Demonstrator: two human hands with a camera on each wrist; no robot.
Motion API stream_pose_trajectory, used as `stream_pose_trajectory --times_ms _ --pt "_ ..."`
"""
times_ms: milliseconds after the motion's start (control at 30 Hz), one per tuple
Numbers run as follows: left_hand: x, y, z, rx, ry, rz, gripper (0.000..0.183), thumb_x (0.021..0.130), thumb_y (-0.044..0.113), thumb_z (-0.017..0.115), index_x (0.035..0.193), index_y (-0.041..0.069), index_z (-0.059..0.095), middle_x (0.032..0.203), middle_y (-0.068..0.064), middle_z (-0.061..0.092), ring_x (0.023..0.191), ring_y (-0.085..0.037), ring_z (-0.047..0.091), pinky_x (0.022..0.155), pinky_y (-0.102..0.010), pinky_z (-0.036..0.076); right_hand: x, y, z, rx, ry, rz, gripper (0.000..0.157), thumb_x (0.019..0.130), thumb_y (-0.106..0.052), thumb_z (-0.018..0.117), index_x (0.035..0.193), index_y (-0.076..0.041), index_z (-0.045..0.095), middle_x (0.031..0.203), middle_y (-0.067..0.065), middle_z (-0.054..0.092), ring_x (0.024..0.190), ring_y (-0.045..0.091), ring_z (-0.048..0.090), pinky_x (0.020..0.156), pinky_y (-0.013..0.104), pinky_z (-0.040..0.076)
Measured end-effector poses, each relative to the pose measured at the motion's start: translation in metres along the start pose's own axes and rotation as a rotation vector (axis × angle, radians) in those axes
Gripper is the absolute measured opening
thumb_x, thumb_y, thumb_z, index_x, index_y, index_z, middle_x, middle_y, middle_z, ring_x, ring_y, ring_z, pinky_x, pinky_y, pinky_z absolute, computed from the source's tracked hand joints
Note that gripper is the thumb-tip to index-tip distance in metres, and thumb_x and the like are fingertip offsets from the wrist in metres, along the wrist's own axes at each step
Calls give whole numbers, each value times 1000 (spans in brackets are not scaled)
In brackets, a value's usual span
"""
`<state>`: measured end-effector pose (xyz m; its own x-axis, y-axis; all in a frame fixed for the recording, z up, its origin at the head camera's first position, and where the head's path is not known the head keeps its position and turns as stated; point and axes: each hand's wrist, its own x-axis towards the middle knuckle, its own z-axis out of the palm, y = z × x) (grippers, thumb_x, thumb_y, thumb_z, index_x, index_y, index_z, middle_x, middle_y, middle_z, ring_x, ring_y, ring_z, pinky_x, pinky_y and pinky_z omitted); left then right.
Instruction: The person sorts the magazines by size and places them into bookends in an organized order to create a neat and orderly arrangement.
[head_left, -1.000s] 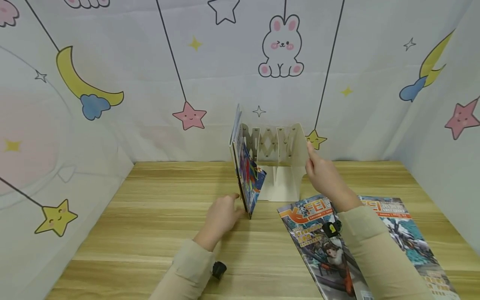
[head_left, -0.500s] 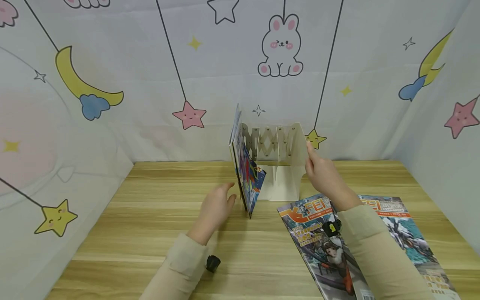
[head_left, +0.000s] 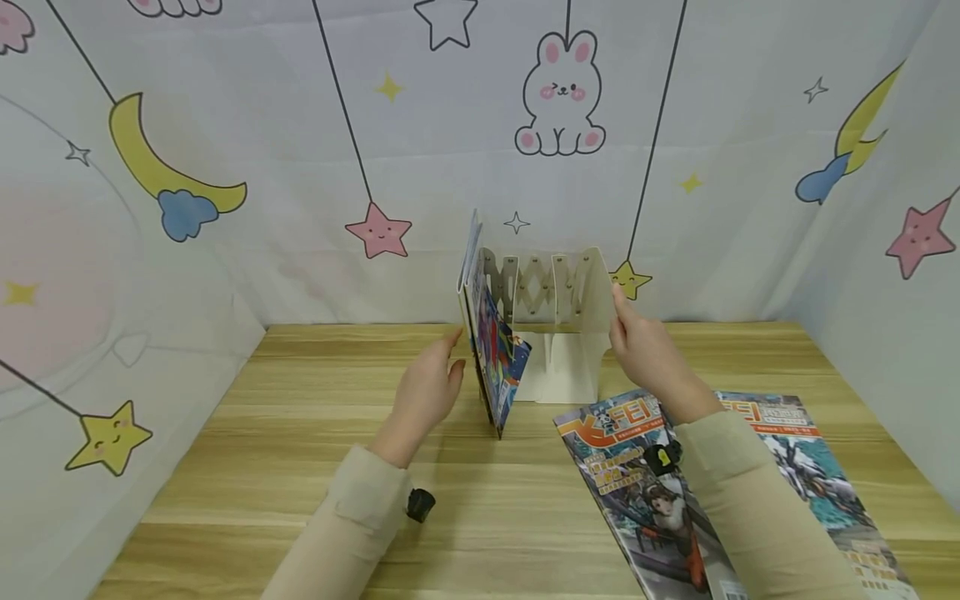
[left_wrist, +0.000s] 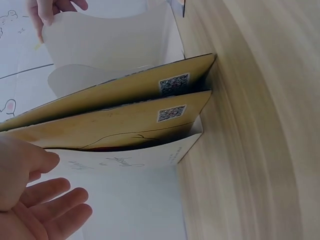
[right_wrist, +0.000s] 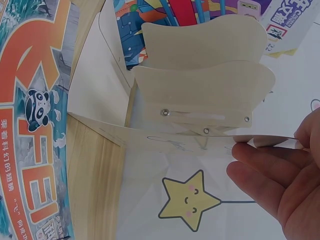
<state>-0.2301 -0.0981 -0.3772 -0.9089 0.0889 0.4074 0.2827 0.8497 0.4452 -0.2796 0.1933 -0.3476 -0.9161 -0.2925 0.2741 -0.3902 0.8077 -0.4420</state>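
A cream metal expanding bookend (head_left: 598, 308) with a scissor-link back stands on the wooden table. Several thin magazines (head_left: 504, 358) stand upright and slightly splayed at its left end; two QR-coded back covers (left_wrist: 172, 114) show in the left wrist view. My left hand (head_left: 427, 379) is beside that end, fingers loosely extended, holding nothing. In the left wrist view, its fingers (left_wrist: 60, 217) lie next to the white outer panel (left_wrist: 150, 156). My right hand (head_left: 651, 354) pinches the upper edge of the right end panel (right_wrist: 165, 140) between thumb and fingers.
Two magazines lie on the table at the right: one (head_left: 637, 483) in front of the bookend, another (head_left: 817, 475) partly under my right forearm. A white curtain (head_left: 450, 133) with cartoon prints hangs behind the table (head_left: 322, 417) and along both sides.
My left hand has drawn away from the bottom front of the standing magazines, moving back and slightly left along them. My right hand stays on the bookend's right panel.
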Motion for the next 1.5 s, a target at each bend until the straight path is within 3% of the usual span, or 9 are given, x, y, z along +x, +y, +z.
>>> stream_pose_trajectory --times_ms 267,700,1300,1500 --pt "11 2 -5 -21 -12 17 49 93 9 57 139 1 43 126 -20 59 110 -34 60 91 -43 51 -1 0 0 16 -14 12 54 103 -18 29 151 -3 9 51 3 40 39 12 30 41 27 32" --pt "30 6 -9 -91 -139 -34 48 94 6 51 141 10 42 133 -13 56 117 -33 57 95 -46 49 0 1 0 19 -14 15 54 104 -19 29 151 -4 9 52 4 40 40 12 31 42 27 33" --pt "38 0 -14 -265 -173 0 37 96 7 48 133 0 50 127 -18 59 109 -32 62 90 -38 53 -1 1 -3 23 -34 15 55 104 -18 30 152 -5 7 54 6 44 40 13 33 43 29 35" --pt "42 -3 -16 -335 -189 -44 37 96 9 49 132 -3 51 122 -21 61 110 -32 61 91 -40 52 0 1 -2 17 -33 14 55 104 -18 31 152 -5 7 55 6 45 40 13 33 43 29 35"
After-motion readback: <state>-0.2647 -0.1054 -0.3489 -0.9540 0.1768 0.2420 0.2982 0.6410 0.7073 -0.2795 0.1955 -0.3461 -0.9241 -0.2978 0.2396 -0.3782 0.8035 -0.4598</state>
